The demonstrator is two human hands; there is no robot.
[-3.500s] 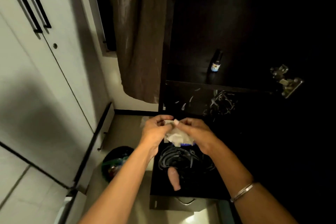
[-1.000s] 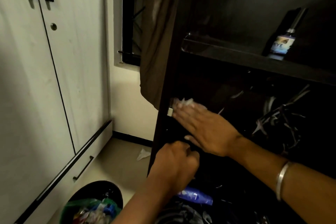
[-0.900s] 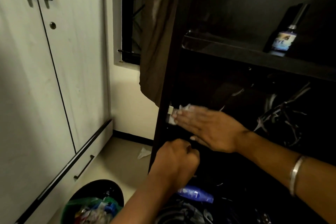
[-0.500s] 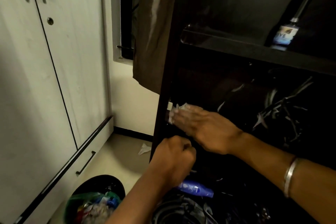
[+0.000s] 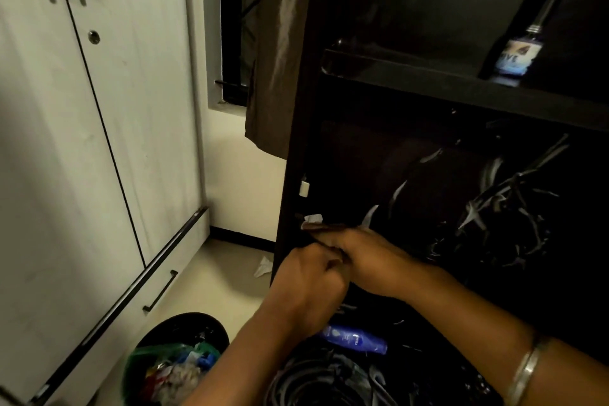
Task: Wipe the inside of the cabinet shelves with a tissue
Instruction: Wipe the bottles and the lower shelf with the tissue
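Two hands meeting at the dark cabinet (image 5: 298, 148) left front edge, right hand (image 5: 369, 257) flat-fingered, pressing white tissue (image 5: 313, 218) against the inner side wall, left hand (image 5: 308, 287) fisted just below, grip unclear, waste bin (image 5: 178, 362) close on the floor left.

- Tissue (image 5: 313, 218): only a small white corner shows past the right hand's (image 5: 369, 260) fingertips; rest hidden under the hand.
- Left hand (image 5: 306, 283): fist curled, can't tell if it's gripping anything.
- Cabinet (image 5: 428, 82) interior v. dark; black stuff w/ pale streaks (image 5: 501, 208) on the lower shelf unreadable.
- Small bottle (image 5: 519, 56) up top: label blurred, cap lost in shadow.
- Bin (image 5: 178, 362): cut off by bottom edge, contents a blur.
- Both forearms run out of frame.
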